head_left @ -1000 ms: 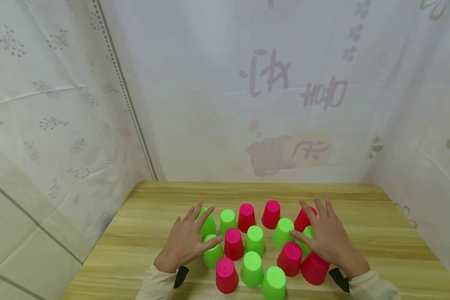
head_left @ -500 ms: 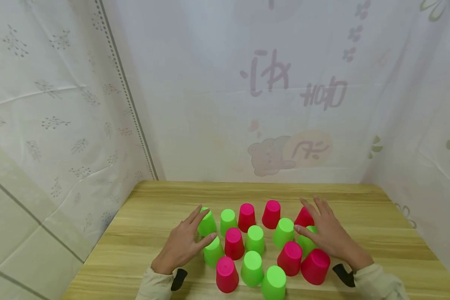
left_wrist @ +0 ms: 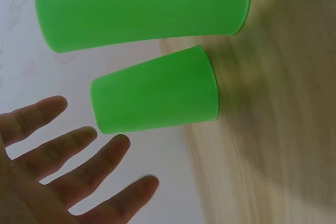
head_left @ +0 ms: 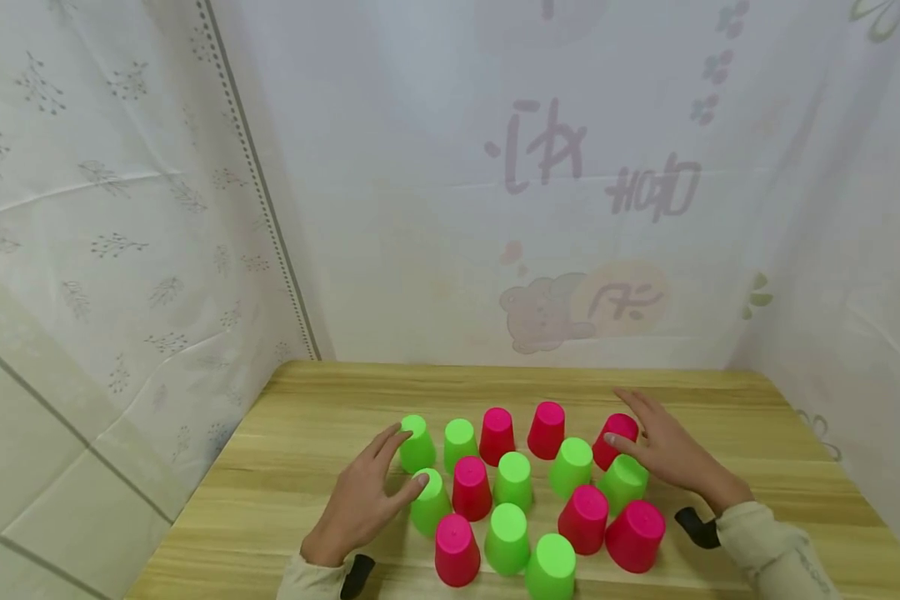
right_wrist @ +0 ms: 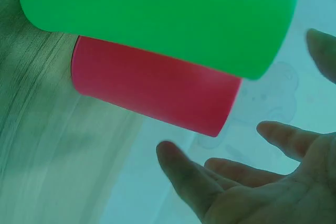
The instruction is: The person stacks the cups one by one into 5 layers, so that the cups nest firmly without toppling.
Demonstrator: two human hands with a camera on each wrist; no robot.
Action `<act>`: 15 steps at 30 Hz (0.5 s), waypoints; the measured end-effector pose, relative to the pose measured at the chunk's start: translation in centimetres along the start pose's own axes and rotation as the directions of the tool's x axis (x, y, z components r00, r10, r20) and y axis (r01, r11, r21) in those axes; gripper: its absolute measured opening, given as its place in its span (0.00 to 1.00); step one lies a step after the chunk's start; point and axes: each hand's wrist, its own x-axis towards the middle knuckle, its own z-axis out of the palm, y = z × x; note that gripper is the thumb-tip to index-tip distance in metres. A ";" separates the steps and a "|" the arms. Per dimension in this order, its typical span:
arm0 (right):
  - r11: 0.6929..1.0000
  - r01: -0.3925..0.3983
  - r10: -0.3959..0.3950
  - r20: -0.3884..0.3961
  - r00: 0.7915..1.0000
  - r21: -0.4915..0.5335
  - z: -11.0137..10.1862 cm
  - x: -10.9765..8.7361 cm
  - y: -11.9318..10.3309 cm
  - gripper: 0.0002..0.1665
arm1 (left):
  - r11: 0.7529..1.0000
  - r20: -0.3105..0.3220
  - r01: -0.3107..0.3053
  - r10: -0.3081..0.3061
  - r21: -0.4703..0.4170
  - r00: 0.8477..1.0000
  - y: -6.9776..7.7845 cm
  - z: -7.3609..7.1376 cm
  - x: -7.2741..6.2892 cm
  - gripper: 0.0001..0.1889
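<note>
Several green and pink plastic cups stand upside down in a loose cluster on the wooden table. My left hand (head_left: 363, 500) is at the cluster's left side, fingers loosely extended, beside a back-left green cup (head_left: 417, 444) and a nearer green cup (head_left: 430, 504). In the left wrist view the back green cup (left_wrist: 157, 92) has the fingertips close to its base. My right hand (head_left: 671, 450) is held open on the right side, near a pink cup (head_left: 615, 440) and a green cup (head_left: 624, 482). The right wrist view shows that pink cup (right_wrist: 157, 87) partly hidden behind green. Both hands hold nothing.
Between the hands stand more cups, among them a pink cup (head_left: 472, 489) and a green cup (head_left: 507, 539). Nearest the front is another green cup (head_left: 551, 567). A patterned white curtain (head_left: 420, 208) rises behind the wooden table (head_left: 255, 475).
Both hands have drawn outward, away from the cluster, the left also slightly down. More of the right-hand pink and green cups shows now. The cups stand as before.
</note>
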 end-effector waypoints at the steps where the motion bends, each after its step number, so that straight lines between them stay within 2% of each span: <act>1: 1.000 0.003 -0.003 0.003 1.000 0.010 0.0 0.2 0.2 0.45 | 1.000 -0.005 0.000 0.000 0.002 1.000 0.0 0.1 -0.1 0.34; 4: 0.999 -0.008 0.007 0.023 1.000 0.047 -0.1 0.8 0.8 0.43 | 1.000 -0.023 0.001 -0.001 0.012 1.000 0.0 0.2 -0.3 0.33; 10: 0.993 -0.034 0.027 0.060 0.998 0.111 0.2 1.5 2.1 0.42 | 0.999 -0.103 -0.015 0.019 0.037 0.995 0.0 0.2 -0.7 0.29; 12: 0.992 -0.032 0.025 0.059 0.998 0.126 0.4 1.5 2.5 0.41 | 0.999 -0.104 -0.024 0.027 0.026 0.994 0.0 0.1 -0.8 0.29; 15: 0.988 -0.038 0.030 0.056 0.998 0.149 0.5 1.6 2.9 0.40 | 0.999 -0.071 -0.026 0.024 -0.022 0.997 0.1 0.1 -0.9 0.28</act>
